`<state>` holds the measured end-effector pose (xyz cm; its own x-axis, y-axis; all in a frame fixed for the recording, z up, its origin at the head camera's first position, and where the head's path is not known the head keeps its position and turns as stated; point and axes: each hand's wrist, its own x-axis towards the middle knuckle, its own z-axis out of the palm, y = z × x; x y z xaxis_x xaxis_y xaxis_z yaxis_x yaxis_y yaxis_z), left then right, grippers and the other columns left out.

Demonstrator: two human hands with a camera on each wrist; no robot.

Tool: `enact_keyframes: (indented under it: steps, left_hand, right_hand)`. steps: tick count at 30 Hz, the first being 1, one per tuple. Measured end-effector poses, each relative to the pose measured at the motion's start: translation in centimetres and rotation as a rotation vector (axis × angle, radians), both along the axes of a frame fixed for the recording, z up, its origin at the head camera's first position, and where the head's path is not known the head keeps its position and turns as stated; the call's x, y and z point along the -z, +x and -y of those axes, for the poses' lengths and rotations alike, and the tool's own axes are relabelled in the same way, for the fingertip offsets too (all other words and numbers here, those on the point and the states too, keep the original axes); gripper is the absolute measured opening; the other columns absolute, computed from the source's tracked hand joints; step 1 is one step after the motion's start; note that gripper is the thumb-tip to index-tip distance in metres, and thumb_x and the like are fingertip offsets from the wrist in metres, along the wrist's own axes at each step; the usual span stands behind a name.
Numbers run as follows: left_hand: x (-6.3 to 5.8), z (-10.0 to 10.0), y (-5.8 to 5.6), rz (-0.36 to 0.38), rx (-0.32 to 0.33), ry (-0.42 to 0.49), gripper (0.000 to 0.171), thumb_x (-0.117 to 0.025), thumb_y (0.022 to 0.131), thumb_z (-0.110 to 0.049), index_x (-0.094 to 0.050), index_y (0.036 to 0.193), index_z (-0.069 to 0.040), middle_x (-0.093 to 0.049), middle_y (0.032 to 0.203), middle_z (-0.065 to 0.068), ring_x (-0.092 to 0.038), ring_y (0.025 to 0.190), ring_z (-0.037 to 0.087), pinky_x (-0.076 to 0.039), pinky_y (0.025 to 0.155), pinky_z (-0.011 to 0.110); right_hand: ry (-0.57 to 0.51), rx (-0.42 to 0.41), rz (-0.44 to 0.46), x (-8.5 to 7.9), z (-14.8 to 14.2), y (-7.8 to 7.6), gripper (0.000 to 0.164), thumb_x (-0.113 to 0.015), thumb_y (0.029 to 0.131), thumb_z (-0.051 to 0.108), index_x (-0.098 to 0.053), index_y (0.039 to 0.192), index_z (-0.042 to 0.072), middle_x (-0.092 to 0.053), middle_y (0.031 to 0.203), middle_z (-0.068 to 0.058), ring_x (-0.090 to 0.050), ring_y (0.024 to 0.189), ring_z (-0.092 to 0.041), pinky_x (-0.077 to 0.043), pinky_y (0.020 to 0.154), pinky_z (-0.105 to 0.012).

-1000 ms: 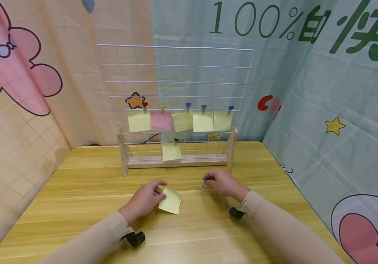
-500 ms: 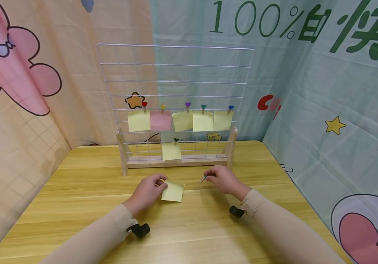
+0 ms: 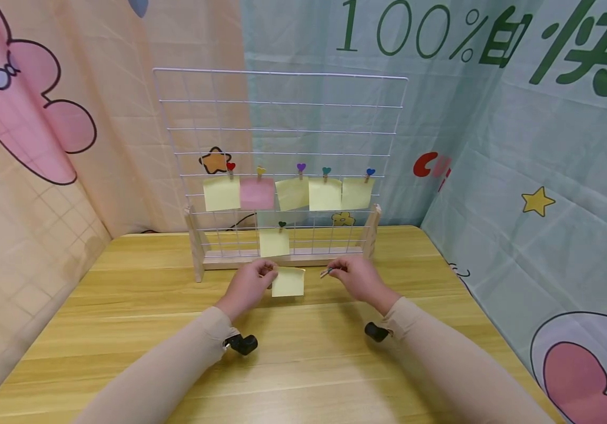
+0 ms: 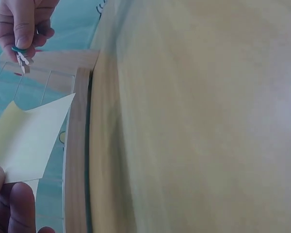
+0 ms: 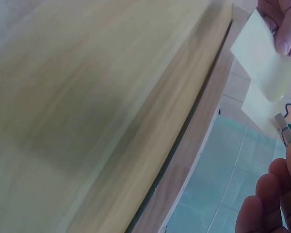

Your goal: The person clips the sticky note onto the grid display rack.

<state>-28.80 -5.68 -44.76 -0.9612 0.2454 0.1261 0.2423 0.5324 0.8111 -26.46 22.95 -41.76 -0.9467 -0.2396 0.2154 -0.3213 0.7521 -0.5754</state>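
Observation:
My left hand (image 3: 248, 287) pinches a yellow sticky note (image 3: 288, 282) by its left edge, in front of the rack's wooden base. In the left wrist view the note (image 4: 34, 138) shows a curled far edge. To the right, my right hand (image 3: 358, 280) pinches a small wooden clothespin (image 3: 325, 272) between thumb and finger. A teal-green top shows on this clothespin (image 4: 22, 58) in the left wrist view. Its wooden tip (image 5: 282, 125) points toward the note in the right wrist view. A gap separates clothespin and note in the head view.
Behind the hands stands a white wire grid rack (image 3: 282, 129) on a wooden base (image 3: 314, 259). Heart-topped clothespins hold a row of yellow notes (image 3: 221, 194) and one pink note (image 3: 257, 194). One yellow note (image 3: 274, 242) hangs lower. Printed curtains (image 3: 494, 176) surround the wooden table (image 3: 303, 365).
My left hand has carried the sticky note forward and right, toward the rack, and the note now hangs more upright. My right hand has moved slightly forward with the clothespin.

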Motion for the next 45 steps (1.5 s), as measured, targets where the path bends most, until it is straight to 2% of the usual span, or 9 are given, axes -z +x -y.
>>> enact_keyframes:
  steps: [5, 12, 17, 21, 27, 31, 35, 41, 45]
  left_hand:
    - [-0.5, -0.9, -1.1, 0.001, -0.012, 0.034, 0.020, -0.063, 0.107, -0.023, -0.071, 0.121, -0.011, -0.073, 0.101, 0.004, -0.069, 0.085, 0.018, -0.052, 0.071, 0.031]
    - [-1.3, -1.9, -2.1, 0.001, -0.034, 0.052, 0.017, -0.061, 0.107, -0.025, -0.072, 0.115, -0.015, -0.071, 0.091, 0.003, -0.067, 0.084, 0.024, -0.049, 0.068, 0.032]
    - [-1.6, -2.6, -2.7, -0.009, -0.050, 0.054, 0.017, -0.061, 0.108, -0.026, -0.073, 0.115, -0.016, -0.071, 0.089, 0.002, -0.069, 0.086, 0.028, -0.050, 0.072, 0.033]
    - [-1.9, -3.1, -3.3, -0.034, -0.057, 0.044, 0.019, -0.061, 0.108, -0.025, -0.073, 0.117, -0.015, -0.072, 0.096, 0.003, -0.068, 0.083, 0.022, -0.052, 0.075, 0.034]
    - [-2.0, -3.8, -4.0, -0.038, -0.081, 0.036, 0.020, -0.062, 0.108, -0.029, -0.074, 0.118, -0.017, -0.072, 0.105, 0.003, -0.066, 0.079, 0.017, -0.053, 0.079, 0.037]
    - [-1.9, -4.1, -4.5, -0.039, -0.103, 0.037, 0.020, -0.062, 0.108, -0.030, -0.074, 0.117, -0.018, -0.072, 0.106, 0.004, -0.066, 0.079, 0.018, -0.053, 0.080, 0.039]
    - [-1.9, -4.4, -5.1, -0.041, -0.118, 0.032, 0.022, -0.061, 0.108, -0.031, -0.074, 0.119, -0.017, -0.073, 0.117, 0.004, -0.067, 0.085, 0.020, -0.053, 0.084, 0.040]
    - [-2.1, -4.8, -5.8, -0.046, -0.119, 0.032, 0.025, -0.058, 0.109, -0.033, -0.072, 0.121, -0.017, -0.073, 0.120, 0.004, -0.070, 0.085, 0.020, -0.055, 0.080, 0.039]
    - [-2.3, -5.0, -6.1, -0.071, -0.124, 0.010, 0.026, -0.057, 0.110, -0.032, -0.072, 0.124, -0.016, -0.073, 0.123, 0.005, -0.068, 0.101, 0.025, -0.054, 0.090, 0.044]
  right_hand:
    - [-0.006, 0.015, -0.032, -0.6, 0.1, -0.5, 0.013, -0.069, 0.102, 0.014, -0.081, 0.106, 0.009, -0.080, 0.102, -0.006, -0.058, 0.073, -0.012, -0.047, 0.065, -0.029]
    - [-0.021, 0.057, -0.026, -1.0, 0.2, -1.5, 0.017, -0.068, 0.103, 0.015, -0.080, 0.113, 0.007, -0.080, 0.108, -0.010, -0.067, 0.084, -0.014, -0.056, 0.075, -0.032]
    - [-0.013, 0.093, -0.021, -1.3, 0.4, -2.1, 0.021, -0.065, 0.105, 0.018, -0.079, 0.118, 0.008, -0.079, 0.112, -0.010, -0.066, 0.082, -0.015, -0.054, 0.073, -0.033]
    - [-0.024, 0.122, -0.037, -1.5, 0.6, -2.6, 0.021, -0.065, 0.106, 0.019, -0.079, 0.116, 0.008, -0.077, 0.112, -0.008, -0.064, 0.081, -0.016, -0.053, 0.072, -0.032]
    - [-0.049, 0.137, -0.096, -1.6, 1.0, -3.3, 0.017, -0.067, 0.104, 0.017, -0.078, 0.110, 0.005, -0.062, 0.105, -0.010, -0.057, 0.082, -0.020, -0.048, 0.071, -0.031]
    - [-0.051, 0.137, -0.135, -1.7, 1.2, -3.8, 0.017, -0.067, 0.104, 0.017, -0.079, 0.108, 0.004, -0.063, 0.103, -0.009, -0.058, 0.082, -0.020, -0.050, 0.070, -0.031]
    - [-0.029, 0.154, -0.149, -1.8, 1.4, -4.3, 0.019, -0.067, 0.105, 0.019, -0.080, 0.107, 0.005, -0.065, 0.103, -0.008, -0.061, 0.086, -0.020, -0.054, 0.073, -0.033]
    - [-0.015, 0.178, -0.158, -2.0, 1.9, -5.1, 0.018, -0.067, 0.105, 0.019, -0.081, 0.107, 0.007, -0.067, 0.103, -0.007, -0.064, 0.086, -0.020, -0.055, 0.073, -0.035]
    - [-0.021, 0.190, -0.162, -2.2, 2.2, -5.7, 0.019, -0.067, 0.105, 0.020, -0.081, 0.108, 0.007, -0.068, 0.103, -0.007, -0.063, 0.085, -0.021, -0.054, 0.073, -0.035]
